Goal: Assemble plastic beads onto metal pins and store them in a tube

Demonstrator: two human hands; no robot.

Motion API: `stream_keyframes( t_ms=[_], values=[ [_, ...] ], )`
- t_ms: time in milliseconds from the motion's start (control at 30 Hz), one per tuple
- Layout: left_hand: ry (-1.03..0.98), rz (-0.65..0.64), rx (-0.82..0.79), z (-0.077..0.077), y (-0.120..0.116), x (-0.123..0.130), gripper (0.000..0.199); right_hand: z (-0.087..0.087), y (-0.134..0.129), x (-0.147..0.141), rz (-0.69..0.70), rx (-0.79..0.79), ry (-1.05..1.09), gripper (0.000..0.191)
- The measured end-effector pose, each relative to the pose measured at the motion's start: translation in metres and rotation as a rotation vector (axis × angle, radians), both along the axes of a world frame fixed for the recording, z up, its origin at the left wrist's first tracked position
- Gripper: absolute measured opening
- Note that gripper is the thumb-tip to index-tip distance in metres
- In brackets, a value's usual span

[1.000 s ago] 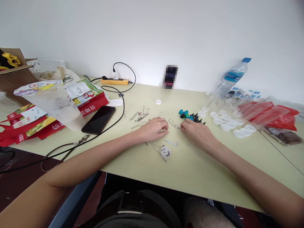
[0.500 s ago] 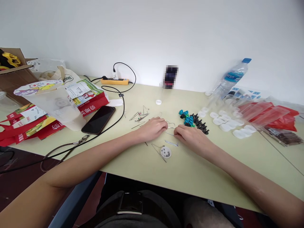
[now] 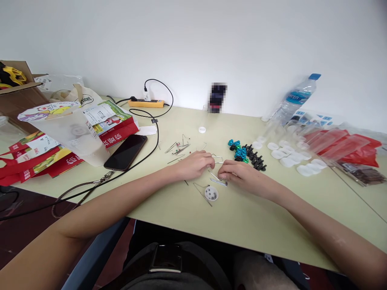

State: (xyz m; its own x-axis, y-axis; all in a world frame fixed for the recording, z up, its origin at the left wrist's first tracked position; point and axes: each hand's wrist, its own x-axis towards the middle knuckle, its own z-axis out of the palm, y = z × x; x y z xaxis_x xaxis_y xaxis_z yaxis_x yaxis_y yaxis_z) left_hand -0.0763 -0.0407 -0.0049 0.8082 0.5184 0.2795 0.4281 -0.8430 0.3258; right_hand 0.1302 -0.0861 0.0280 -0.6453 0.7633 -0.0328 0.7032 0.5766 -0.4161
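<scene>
My left hand (image 3: pixel 198 164) is closed in a pinch around a thin bent metal rod (image 3: pixel 218 160), which sticks out to the right of its fingertips. Facing it, my right hand (image 3: pixel 237 173) grips a hex key (image 3: pixel 213 175) whose end points left. Just below lie more L-shaped hex keys (image 3: pixel 217 182) on the table. A small white cap (image 3: pixel 211 193) nearer to me holds several tiny metal parts, with a thin bent metal tool (image 3: pixel 203 195) alongside. Behind my right hand sit blue-green knobs (image 3: pixel 240 153) and black knobs (image 3: pixel 256 159).
Loose metal wires (image 3: pixel 179 149) lie left of my hands. A phone (image 3: pixel 126 152), a black cable (image 3: pixel 152 155) and a plastic cup (image 3: pixel 81 137) are farther left. On the right are white caps (image 3: pixel 287 161), clear tubes (image 3: pixel 341 145) and a water bottle (image 3: pixel 298 98).
My right hand has shifted slightly toward me and left, swinging the hex key down near the others. My left hand has barely moved, and the bent rod shows more clearly.
</scene>
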Motion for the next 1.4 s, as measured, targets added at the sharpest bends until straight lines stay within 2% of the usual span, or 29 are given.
stream_keyframes(
  t_ms=[100, 333, 633, 800, 1100, 1267, 1333, 1400],
  values=[
    [0.022, -0.046, -0.046, 0.004, -0.001, 0.000, 0.024, -0.002, 0.001, 0.002, 0.024, 0.021, -0.021, 0.026],
    [0.028, -0.095, -0.107, 0.009, -0.001, -0.002, 0.016, -0.002, -0.001, 0.006, 0.008, -0.008, -0.041, 0.026],
    [-0.037, -0.026, -0.161, 0.003, -0.006, 0.004, 0.011, -0.002, 0.001, 0.008, 0.005, 0.014, -0.054, 0.033],
    [-0.053, -0.008, -0.250, 0.004, -0.011, 0.007, 0.011, -0.003, 0.005, 0.009, 0.007, 0.015, -0.063, 0.038],
    [-0.090, -0.033, -0.317, 0.006, -0.012, 0.006, 0.029, 0.001, 0.003, 0.009, 0.042, -0.039, -0.031, 0.039],
    [-0.150, 0.032, -0.228, 0.006, -0.006, 0.002, 0.032, 0.000, 0.004, 0.010, 0.072, -0.030, -0.019, 0.040],
    [-0.171, 0.121, -0.125, 0.004, 0.000, -0.001, 0.030, -0.002, 0.005, 0.010, 0.036, 0.037, -0.027, 0.040],
    [-0.176, 0.215, -0.032, 0.003, 0.005, -0.004, 0.027, -0.004, 0.006, 0.009, -0.066, 0.171, -0.056, 0.039]
  ],
)
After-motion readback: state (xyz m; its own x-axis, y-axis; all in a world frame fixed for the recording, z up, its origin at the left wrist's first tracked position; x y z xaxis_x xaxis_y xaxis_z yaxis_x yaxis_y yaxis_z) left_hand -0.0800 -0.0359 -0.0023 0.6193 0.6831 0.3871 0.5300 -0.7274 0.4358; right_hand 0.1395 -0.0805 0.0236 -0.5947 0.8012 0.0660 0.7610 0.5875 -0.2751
